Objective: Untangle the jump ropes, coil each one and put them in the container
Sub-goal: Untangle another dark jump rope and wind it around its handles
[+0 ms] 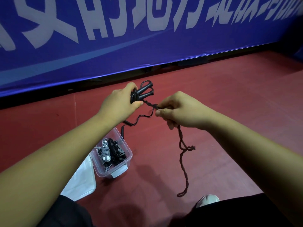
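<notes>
Sports hall: red court floor, blue banner.

Floor: dark red, smooth, faint sheen, running from 6 o'clock up to the wall line. Blue banner fills the upper half from 9 through 3 o'clock, its lower edge slanting upward toward 3. Large white characters run across its top, cut off by the frame. A pale blue stripe curves beneath them at 10 o'clock. Black gap between banner hem and floor, widest at 9 o'clock. Bright sheen along the hem; soft shadows on the floor near 6 o'clock.
</notes>
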### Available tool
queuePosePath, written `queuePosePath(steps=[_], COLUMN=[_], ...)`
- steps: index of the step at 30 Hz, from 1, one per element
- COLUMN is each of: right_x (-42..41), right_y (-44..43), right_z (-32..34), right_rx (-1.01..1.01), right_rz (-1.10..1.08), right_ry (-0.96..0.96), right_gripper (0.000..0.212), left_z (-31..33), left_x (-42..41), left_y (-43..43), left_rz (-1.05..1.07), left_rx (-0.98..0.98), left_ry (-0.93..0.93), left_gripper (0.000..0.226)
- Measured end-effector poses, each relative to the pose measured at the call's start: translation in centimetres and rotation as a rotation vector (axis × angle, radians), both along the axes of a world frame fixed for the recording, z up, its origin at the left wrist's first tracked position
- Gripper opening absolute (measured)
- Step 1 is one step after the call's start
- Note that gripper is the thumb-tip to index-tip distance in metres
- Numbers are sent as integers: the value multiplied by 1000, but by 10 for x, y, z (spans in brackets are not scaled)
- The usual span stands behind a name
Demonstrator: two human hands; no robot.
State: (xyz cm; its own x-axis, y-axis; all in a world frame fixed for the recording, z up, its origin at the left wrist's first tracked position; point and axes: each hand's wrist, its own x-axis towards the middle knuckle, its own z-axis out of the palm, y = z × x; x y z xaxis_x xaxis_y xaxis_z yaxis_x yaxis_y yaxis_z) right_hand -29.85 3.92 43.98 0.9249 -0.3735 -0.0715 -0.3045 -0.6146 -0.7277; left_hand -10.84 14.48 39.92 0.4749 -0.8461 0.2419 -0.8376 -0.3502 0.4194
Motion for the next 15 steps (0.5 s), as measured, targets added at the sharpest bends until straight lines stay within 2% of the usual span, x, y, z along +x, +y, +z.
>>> queuePosePath(steps=[3, 7, 11, 15], right_x=[0, -1, -2, -2], right_y=[5, 6, 7, 3], right_z=[5, 11, 13, 16], right_rx=[-30, 51, 98, 6], right_rz=[6, -6, -33, -84], right_ry=[-11, -59, -100, -145], right_gripper=[27, 25, 34, 30], left_z=[-5, -8, -12, -7], left_x=[1, -1, -7, -21], left_y=[0, -4, -4, -2], left_rz=[16, 22, -19, -103], left_rx=[38, 83, 151, 257], left_ry=[-49, -125, -134, -117], left_gripper=[40, 39, 35, 42])
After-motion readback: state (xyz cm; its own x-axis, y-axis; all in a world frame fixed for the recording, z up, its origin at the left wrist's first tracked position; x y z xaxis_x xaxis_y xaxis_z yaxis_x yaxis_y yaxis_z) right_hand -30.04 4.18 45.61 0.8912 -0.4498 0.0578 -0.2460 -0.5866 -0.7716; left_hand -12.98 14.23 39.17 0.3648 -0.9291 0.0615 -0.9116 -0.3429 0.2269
